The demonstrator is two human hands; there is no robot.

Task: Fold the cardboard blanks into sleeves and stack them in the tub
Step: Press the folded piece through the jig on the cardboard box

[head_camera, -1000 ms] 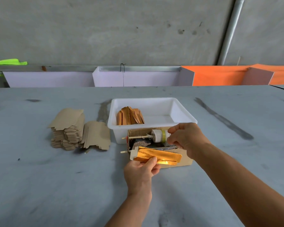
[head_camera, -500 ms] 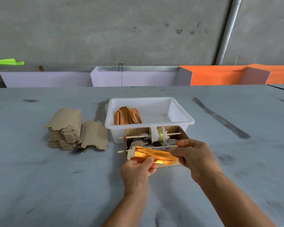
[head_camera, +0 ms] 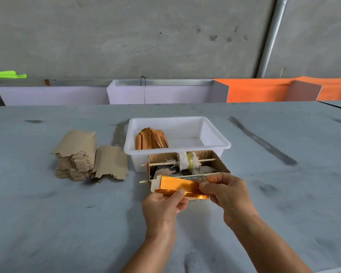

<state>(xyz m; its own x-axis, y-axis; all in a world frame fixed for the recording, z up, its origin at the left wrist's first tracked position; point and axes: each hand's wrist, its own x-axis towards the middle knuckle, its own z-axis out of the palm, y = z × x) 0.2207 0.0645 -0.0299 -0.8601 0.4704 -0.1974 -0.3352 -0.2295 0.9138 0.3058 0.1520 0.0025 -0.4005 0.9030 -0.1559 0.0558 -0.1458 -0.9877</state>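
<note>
A gold-faced cardboard blank (head_camera: 177, 185), partly folded, is held just above the table in front of me. My left hand (head_camera: 163, 205) pinches its near edge with the thumb on top. My right hand (head_camera: 224, 192) grips its right end with curled fingers. Behind it stands the white tub (head_camera: 215, 143), with several folded orange sleeves (head_camera: 151, 138) leaning in its left part. A stack of flat brown blanks (head_camera: 77, 156) lies to the left, and more blanks (head_camera: 111, 164) lean against it.
An open cardboard box (head_camera: 222, 166) with wooden sticks, a cloth-wrapped roll (head_camera: 187, 160) and dark material sits between the tub and my hands. The grey table (head_camera: 47, 213) stretches wide on both sides. Lilac and orange panels (head_camera: 254, 91) line the far edge.
My right hand came down from the roll in the cardboard box to the blank's right end and now grips it. The left hand kept its hold on the blank.
</note>
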